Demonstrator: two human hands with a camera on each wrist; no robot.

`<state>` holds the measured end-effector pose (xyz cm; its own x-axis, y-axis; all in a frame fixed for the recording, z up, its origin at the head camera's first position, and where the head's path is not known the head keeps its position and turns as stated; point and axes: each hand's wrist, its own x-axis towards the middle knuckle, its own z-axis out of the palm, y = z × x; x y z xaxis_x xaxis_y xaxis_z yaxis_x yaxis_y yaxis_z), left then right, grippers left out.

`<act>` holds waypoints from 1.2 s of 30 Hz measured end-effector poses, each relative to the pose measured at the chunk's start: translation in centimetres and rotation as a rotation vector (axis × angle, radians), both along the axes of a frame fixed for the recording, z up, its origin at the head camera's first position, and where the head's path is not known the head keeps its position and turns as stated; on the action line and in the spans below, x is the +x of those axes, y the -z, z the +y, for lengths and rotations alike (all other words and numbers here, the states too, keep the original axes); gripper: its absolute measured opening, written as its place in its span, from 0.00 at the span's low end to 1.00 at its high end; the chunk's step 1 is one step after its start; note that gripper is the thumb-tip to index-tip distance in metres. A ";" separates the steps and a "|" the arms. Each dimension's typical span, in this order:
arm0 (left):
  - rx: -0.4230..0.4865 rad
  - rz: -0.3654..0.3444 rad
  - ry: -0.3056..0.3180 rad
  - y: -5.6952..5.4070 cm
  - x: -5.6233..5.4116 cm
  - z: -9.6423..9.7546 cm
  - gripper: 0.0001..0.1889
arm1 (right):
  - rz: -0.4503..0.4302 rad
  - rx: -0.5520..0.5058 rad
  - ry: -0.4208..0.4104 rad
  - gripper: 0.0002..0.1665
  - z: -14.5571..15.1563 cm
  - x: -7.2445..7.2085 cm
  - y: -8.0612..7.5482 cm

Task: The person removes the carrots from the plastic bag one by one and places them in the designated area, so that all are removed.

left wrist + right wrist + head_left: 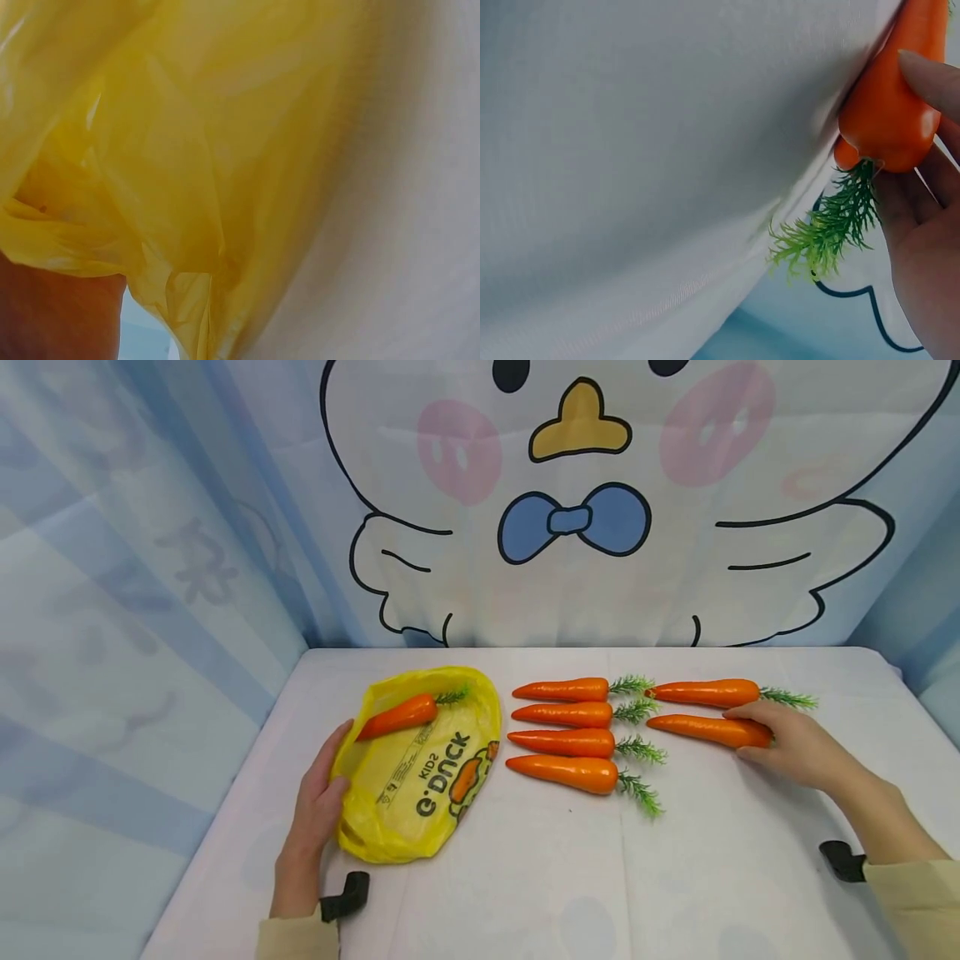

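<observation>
At the left of the head view, a yellow plastic bag lies with its mouth spread wide and a toy carrot inside it. My left hand grips the bag's left edge, thumb in front and fingers behind the plastic. Yellow film fills most of the left wrist view. On the right, my right hand pinches a carrot near its thick leafy end. The right wrist view shows the thumb on that carrot, its green top hanging free of the fingers.
Several carrots lie in a column mid-table, tips pointing left. Just beyond the right hand is another carrot. The white tablecloth ends at a cartoon-printed curtain behind, and a blue curtain hangs at the left.
</observation>
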<state>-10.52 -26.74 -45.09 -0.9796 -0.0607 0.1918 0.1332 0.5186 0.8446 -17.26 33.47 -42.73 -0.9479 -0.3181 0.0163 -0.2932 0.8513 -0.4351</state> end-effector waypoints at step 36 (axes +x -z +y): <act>0.012 0.006 -0.005 0.0 0.1 0.0 0.38 | 0.154 0.038 0.050 0.27 -0.9 -0.6 0.5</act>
<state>-10.47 -26.75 -45.13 -0.9781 -0.0676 0.1969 0.1359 0.5087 0.8501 -17.88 32.56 -43.24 -0.9497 -0.2742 0.1516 -0.3112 0.8815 -0.3553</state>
